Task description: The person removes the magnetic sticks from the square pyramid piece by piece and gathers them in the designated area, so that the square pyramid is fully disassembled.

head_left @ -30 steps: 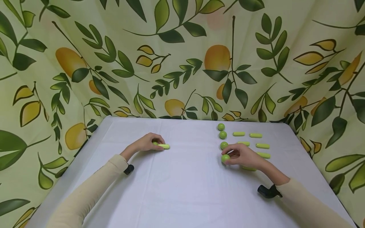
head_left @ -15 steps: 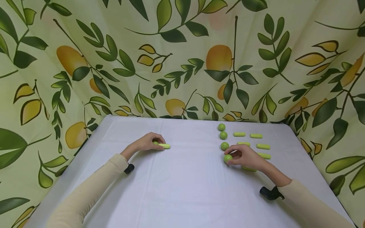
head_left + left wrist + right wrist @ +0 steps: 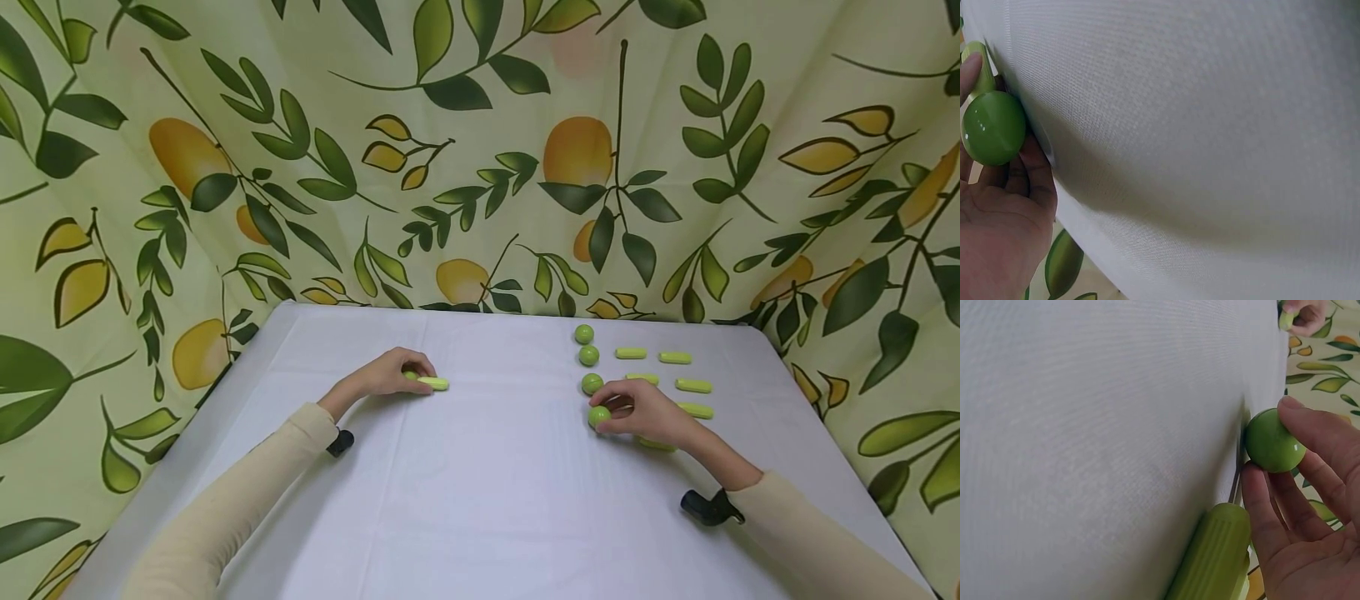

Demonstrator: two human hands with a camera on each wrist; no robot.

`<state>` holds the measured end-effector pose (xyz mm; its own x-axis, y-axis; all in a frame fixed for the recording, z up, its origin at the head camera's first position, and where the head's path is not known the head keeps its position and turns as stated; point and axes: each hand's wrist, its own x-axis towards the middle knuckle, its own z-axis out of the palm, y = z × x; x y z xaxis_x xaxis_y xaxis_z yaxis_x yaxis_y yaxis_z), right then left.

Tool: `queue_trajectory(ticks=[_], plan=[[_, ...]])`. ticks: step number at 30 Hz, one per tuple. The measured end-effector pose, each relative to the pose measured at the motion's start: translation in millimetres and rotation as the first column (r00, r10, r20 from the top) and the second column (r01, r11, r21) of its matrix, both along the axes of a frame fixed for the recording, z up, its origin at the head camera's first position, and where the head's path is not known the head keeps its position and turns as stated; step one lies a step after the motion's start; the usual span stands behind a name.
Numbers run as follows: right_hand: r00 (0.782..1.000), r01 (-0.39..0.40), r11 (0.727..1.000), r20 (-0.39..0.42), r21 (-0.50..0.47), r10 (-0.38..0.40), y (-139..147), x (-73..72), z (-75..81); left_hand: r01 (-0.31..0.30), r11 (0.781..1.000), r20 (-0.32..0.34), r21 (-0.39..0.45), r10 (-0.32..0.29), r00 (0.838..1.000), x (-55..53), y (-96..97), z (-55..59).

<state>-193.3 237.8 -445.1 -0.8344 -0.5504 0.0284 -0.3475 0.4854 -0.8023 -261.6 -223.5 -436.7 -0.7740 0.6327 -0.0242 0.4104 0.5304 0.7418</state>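
Note:
On the left of the table in the head view, my left hand (image 3: 384, 375) holds a short, ridged light-green stick (image 3: 437, 384). A glossy green ball (image 3: 994, 128) sits right behind that stick, against the curled fingers, in the left wrist view. To the right, my right hand (image 3: 647, 410) pinches another green ball (image 3: 1272, 442) between thumb and fingers, close over the white cloth. This ball is nearest in a column with three more green balls, the middle one being a ball (image 3: 588, 356). Just beside the right fingers lies a ridged green stick (image 3: 1213, 553), partly hidden by the hand in the head view.
Several more light-green sticks lie in two columns right of the balls, among them a stick (image 3: 693, 386) and a stick (image 3: 631, 353). A white cloth (image 3: 465, 500) covers the table. A leaf-and-fruit patterned curtain (image 3: 480, 167) hangs around its back and sides.
My right hand has shifted slightly to the right with its ball since a second ago, then held still. The left hand stays in place with its stick and ball.

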Motion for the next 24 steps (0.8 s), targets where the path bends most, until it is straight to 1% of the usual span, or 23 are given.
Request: queue_trajectory(ticks=[6, 15, 19, 24], plan=[[1.0, 0.003, 1.0, 0.0, 0.006, -0.003, 0.4, -0.6, 0.2, 0.003, 1.0, -0.004, -0.006, -0.003, 1.0, -0.1, 0.1, 0.5], [1.0, -0.002, 1.0, 0.011, 0.004, 0.002, 1.4, 0.7, 1.5, -0.007, 1.0, 0.014, -0.019, 0.007, 1.0, 1.1, 1.5, 1.3], [1.0, -0.003, 1.0, 0.01, -0.006, 0.003, 1.9, 1.5, 4.9, -0.007, 1.0, 0.015, -0.016, 0.007, 1.0, 0.7, 2.1, 0.6], [1.0, 0.0, 1.0, 0.002, -0.012, 0.0, 4.6, -0.7, 9.1, -0.008, 1.0, 0.014, -0.024, 0.008, 1.0, 0.6, 2.2, 1.3]])
